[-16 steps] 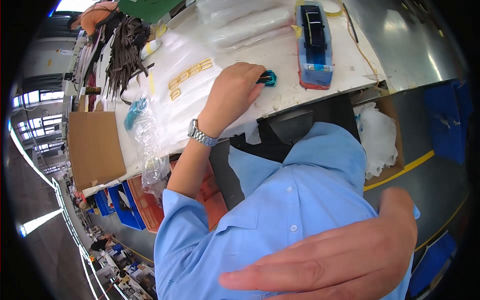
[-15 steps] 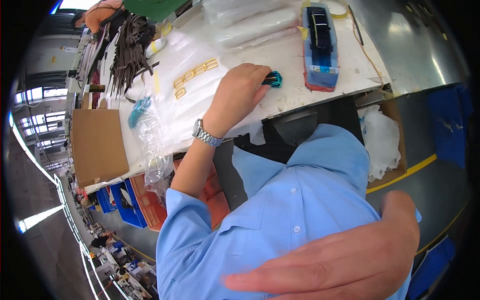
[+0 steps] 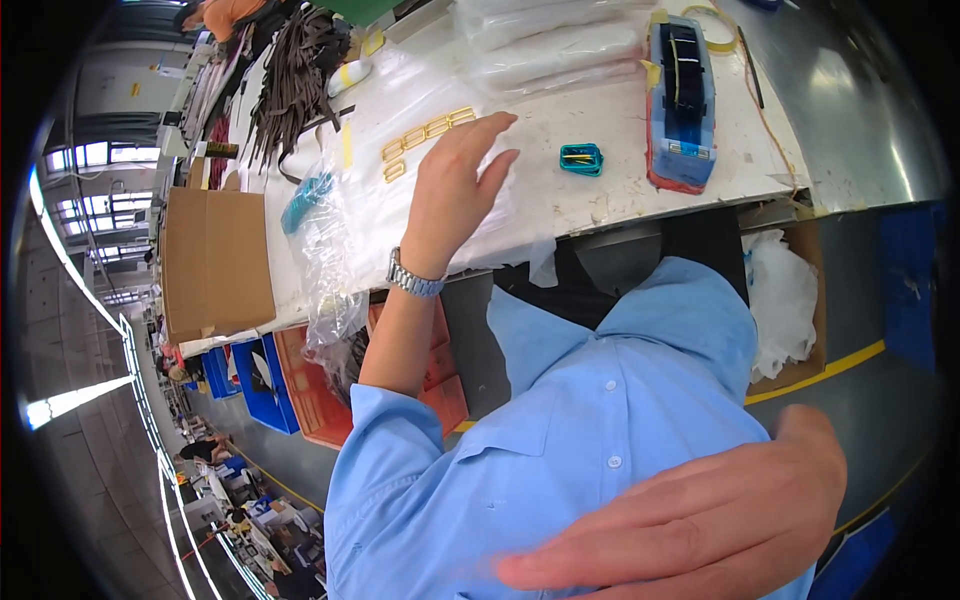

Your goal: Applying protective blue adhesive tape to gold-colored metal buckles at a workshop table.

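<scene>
Left hand [image 3: 450, 195]: thumb [image 3: 496, 172] and fingers [image 3: 490, 128] apart; gold buckles [image 3: 415, 136] left of fingertips, probably rowed to lie separate; right hand [image 3: 710, 515]: fingers together, cannot tell if gripping

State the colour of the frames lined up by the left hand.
The frames are golden, clearest in the head view.

The tape dispenser [image 3: 685, 137] is smooth plastic. Left of it, gold frames [image 3: 424, 133] appear glossy metal; the carton [image 3: 218, 262] is matt cardboard.
</scene>
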`<state>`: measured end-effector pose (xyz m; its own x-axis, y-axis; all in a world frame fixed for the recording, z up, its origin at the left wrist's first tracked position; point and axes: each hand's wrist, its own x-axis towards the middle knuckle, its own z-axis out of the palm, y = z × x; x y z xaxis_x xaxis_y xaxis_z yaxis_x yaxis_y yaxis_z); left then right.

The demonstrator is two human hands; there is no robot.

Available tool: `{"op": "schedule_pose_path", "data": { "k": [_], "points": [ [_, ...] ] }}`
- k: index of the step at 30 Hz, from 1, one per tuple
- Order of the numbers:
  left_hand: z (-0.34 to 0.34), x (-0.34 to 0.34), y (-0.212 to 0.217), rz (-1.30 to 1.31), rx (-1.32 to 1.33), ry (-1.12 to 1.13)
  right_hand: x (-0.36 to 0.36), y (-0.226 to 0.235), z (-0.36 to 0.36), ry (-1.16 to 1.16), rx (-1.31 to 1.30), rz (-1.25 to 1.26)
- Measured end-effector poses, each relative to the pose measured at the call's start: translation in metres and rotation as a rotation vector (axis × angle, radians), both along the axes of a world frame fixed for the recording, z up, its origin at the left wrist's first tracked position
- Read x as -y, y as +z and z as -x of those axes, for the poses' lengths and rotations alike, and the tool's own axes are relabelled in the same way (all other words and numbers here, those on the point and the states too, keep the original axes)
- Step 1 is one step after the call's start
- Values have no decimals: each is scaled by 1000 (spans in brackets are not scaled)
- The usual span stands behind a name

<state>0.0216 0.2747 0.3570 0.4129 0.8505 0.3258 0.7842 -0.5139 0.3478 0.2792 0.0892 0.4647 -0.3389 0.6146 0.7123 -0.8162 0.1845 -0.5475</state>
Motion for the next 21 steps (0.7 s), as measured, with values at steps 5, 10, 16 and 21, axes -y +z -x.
{"op": "schedule_pose_path", "data": {
  "k": [5,10,16,21],
  "points": [
    [48,-6,4,-36,58,177,-29,-4,-13,104,157,-142],
    [88,-13,1,31,55,301,-56,-14,-20,208,329,-267],
    [92,-57,-24,-137,-127,165,-75,-78,-18,46,852,57],
    [71,-68,-29,-150,-347,8,-79,-156,-61,192,1222,374]
  ]
}}
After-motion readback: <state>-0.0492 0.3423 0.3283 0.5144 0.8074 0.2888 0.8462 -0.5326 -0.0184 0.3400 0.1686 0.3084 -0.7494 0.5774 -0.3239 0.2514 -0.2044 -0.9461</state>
